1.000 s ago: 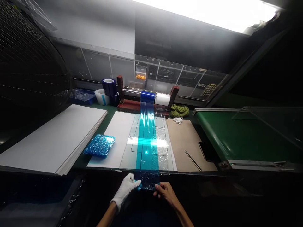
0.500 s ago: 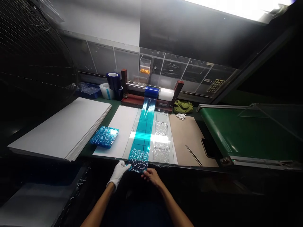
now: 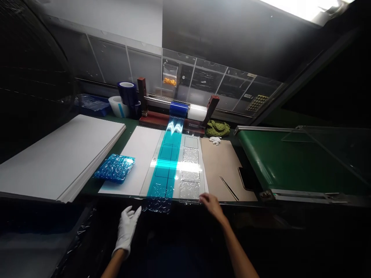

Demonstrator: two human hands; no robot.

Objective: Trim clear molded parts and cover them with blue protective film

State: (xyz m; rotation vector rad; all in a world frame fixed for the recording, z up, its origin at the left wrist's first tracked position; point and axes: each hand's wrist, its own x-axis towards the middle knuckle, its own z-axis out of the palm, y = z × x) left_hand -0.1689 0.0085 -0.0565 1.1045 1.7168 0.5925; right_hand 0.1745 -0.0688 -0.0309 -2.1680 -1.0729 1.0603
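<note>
Two hands of mine are in view at the bottom of the frame, both empty. My left hand [image 3: 126, 227], in a white glove, is open with the fingers spread, holding nothing and well apart from everything on the worktop [image 3: 92, 184]. My bare right hand [image 3: 211, 204] is loosely curled, right at the lower right corner of the clear plate [image 3: 188, 154]. I can't tell whether its fingertips [image 3: 202, 198] touch that plate, but they grip nothing.

The strip of blue film [image 3: 162, 170] runs from the blue film roll [image 3: 178, 109] at top centre, straight down the left half of the plate, and its crinkled end [image 3: 156, 204] hangs over the near edge of the worktop, between my hands. Textured clear squares lie along the plate's right half.

Left of the plate, a crumpled blue film sheet [image 3: 114, 168] lies on a white board [image 3: 136, 158], beside a wide stack of white boards [image 3: 60, 154]. To the right are a brown board [image 3: 223, 166] with tweezers [image 3: 228, 188] on it, a dark phone [image 3: 245, 179] and a green conveyor [image 3: 290, 162]. A blue tape roll [image 3: 127, 92] stands at upper left.
</note>
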